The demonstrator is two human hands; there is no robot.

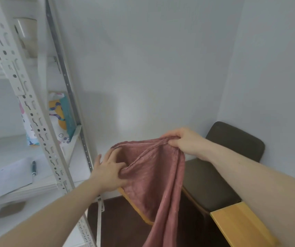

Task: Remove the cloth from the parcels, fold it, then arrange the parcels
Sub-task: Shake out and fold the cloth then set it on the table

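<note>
The right hand grips the pink cloth's top edge; the left hand pinches a lower fold. The cloth hangs before a chair. No writing is readable.

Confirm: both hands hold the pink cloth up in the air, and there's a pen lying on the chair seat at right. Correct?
Not quite. The head view shows the pen lying on the white shelf at left, beside a sheet of paper, not on the chair. The rest holds: the left hand and right hand both hold the pink cloth up in the air.
</note>
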